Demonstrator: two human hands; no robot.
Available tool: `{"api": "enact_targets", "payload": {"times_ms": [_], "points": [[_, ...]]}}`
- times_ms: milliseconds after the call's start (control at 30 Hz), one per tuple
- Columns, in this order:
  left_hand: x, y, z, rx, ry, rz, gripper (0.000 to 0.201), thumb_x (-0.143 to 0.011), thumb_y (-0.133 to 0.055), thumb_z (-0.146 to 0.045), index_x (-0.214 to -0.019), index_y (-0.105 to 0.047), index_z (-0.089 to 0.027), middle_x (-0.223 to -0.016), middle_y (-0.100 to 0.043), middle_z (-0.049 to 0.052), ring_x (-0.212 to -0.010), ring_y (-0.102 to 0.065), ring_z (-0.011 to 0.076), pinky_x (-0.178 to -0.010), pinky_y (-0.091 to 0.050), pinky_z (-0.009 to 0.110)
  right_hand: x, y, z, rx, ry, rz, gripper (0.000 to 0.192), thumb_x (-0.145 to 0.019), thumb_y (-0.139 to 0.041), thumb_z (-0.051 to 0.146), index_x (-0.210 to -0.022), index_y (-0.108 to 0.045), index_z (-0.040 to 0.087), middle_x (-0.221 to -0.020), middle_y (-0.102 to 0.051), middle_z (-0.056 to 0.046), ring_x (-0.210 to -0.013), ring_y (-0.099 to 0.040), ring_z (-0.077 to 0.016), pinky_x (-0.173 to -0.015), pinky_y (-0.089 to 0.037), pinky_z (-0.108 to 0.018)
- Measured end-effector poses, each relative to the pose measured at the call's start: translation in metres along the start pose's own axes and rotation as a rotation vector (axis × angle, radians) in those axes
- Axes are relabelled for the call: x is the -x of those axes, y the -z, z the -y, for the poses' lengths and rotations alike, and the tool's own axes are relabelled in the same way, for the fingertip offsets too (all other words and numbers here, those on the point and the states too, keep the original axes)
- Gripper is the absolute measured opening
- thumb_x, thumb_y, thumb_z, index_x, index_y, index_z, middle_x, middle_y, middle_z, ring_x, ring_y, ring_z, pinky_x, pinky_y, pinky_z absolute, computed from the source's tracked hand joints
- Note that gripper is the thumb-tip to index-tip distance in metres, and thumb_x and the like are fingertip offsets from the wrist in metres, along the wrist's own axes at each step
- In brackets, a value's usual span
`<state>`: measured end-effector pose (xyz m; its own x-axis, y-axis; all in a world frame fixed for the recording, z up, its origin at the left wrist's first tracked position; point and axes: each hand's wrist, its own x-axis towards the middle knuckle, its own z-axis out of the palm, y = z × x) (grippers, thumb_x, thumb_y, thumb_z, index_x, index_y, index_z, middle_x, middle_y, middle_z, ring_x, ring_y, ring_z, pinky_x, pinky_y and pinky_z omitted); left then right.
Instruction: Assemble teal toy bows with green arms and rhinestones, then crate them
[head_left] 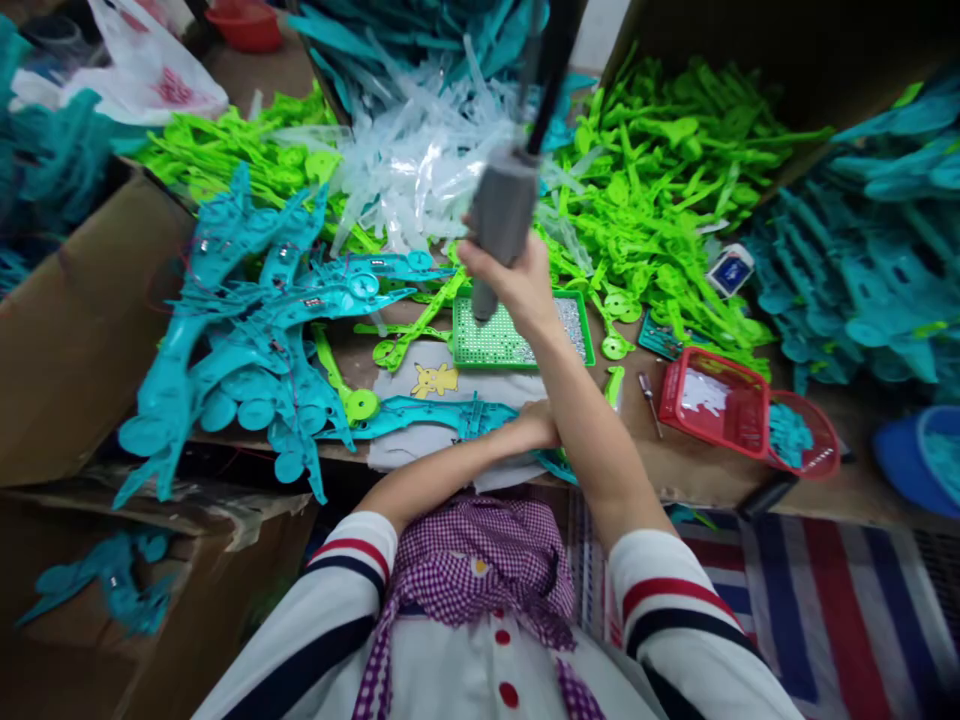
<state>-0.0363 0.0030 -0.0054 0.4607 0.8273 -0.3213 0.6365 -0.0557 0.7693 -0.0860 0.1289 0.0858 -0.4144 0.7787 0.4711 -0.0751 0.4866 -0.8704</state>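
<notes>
My right hand is closed around a grey electric screwdriver that hangs from above and is blurred. Its lower end is over a green tray with a perforated plate and many small metal screws. My left hand rests at the right end of a long teal plastic part lying on a grey cloth with a yellow cartoon figure. Its fingers are hidden behind my right forearm. A bright green plastic arm lies against the left end of the teal part.
To the left is a pile of teal parts with thin wires. Clear strips and green pieces are heaped at the back. On the right are a red basket, a small screwdriver and a blue tub.
</notes>
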Motion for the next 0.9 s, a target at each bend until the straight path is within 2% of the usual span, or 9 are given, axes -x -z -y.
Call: {"api": "enact_targets", "payload": {"times_ms": [133,233,333,467,567,900], "points": [[0.006,0.009,-0.011,-0.076,-0.033,0.031,0.030,-0.090,-0.057,-0.026,-0.118,-0.067,-0.018,-0.129,-0.068,0.015,-0.115,-0.064,0.0357,-0.088,-0.055,0.043,0.030,0.032,-0.008,-0.067,-0.087,-0.176,0.048,-0.077,-0.070,0.066,-0.100,-0.069,0.024,-0.092,-0.068,0.000,-0.091,-0.069,-0.0196,-0.086,-0.061,-0.043],[0.009,0.011,-0.014,-0.103,-0.054,0.029,0.029,-0.091,-0.056,-0.029,-0.114,-0.068,-0.016,-0.123,-0.070,0.015,-0.111,-0.066,0.0332,-0.084,-0.056,0.040,0.042,0.042,-0.014,-0.070,-0.124,-0.199,0.047,-0.075,-0.071,0.067,-0.092,-0.068,0.024,-0.080,-0.066,0.001,-0.077,-0.068,-0.0161,-0.073,-0.061,-0.036],[0.009,0.010,-0.011,-0.116,-0.049,0.046,0.029,-0.087,-0.058,-0.025,-0.112,-0.068,-0.015,-0.120,-0.071,0.015,-0.107,-0.068,0.0316,-0.082,-0.055,0.037,0.045,0.037,-0.016,-0.070,-0.160,-0.180,0.049,-0.072,-0.072,0.069,-0.087,-0.067,0.023,-0.069,-0.063,0.003,-0.061,-0.064,-0.0131,-0.058,-0.056,-0.030],[0.008,0.007,-0.007,-0.106,-0.067,0.029,0.025,-0.086,-0.058,-0.024,-0.106,-0.070,-0.015,-0.112,-0.074,0.014,-0.102,-0.069,0.0320,-0.076,-0.053,0.035,0.045,0.029,-0.023,-0.103,-0.129,-0.345,0.050,-0.078,-0.062,0.073,-0.078,-0.064,0.022,-0.055,-0.051,0.006,-0.043,-0.052,-0.0094,-0.045,-0.046,-0.026],[0.006,0.006,-0.006,-0.107,-0.051,0.030,0.026,-0.085,-0.059,-0.023,-0.107,-0.070,-0.014,-0.110,-0.074,0.015,-0.100,-0.070,0.0335,-0.075,-0.053,0.035,0.047,0.027,-0.030,-0.119,-0.119,-0.397,0.053,-0.080,-0.056,0.075,-0.079,-0.063,0.023,-0.053,-0.047,0.006,-0.040,-0.049,-0.0092,-0.042,-0.044,-0.026],[0.003,0.006,-0.006,-0.088,-0.014,0.056,0.028,-0.083,-0.062,-0.022,-0.108,-0.071,-0.014,-0.109,-0.074,0.015,-0.099,-0.069,0.0320,-0.079,-0.055,0.036,0.050,0.029,-0.047,-0.098,-0.109,-0.369,0.051,-0.082,-0.054,0.074,-0.085,-0.066,0.024,-0.059,-0.050,0.005,-0.043,-0.050,-0.0092,-0.043,-0.044,-0.025]]}}
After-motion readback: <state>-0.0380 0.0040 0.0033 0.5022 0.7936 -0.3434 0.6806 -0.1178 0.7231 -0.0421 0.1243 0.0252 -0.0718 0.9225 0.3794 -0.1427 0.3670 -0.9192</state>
